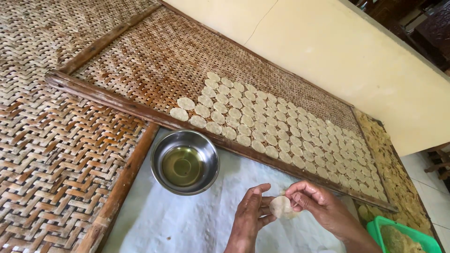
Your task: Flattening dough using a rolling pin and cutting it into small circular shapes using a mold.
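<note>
Both hands hold one thin, pale, round dough disc (281, 206) over a white sheet (187, 225). My left hand (251, 216) pinches its left edge with thumb and fingers. My right hand (318, 206) grips its top right edge. Just to the left stands a shiny steel bowl (162, 152) with yellowish oil in the bottom. Beyond it, a woven bamboo tray (150, 61) with a dark wooden frame carries several rows of the same pale discs (281, 126), laid edge to edge.
More woven bamboo trays (47, 154) lie at the left and top left. A green plastic basket (378, 230) with pale pieces sits at the lower right. A further tray of yellowish pieces (398, 178) lies at the right, under a cream wall (351, 51).
</note>
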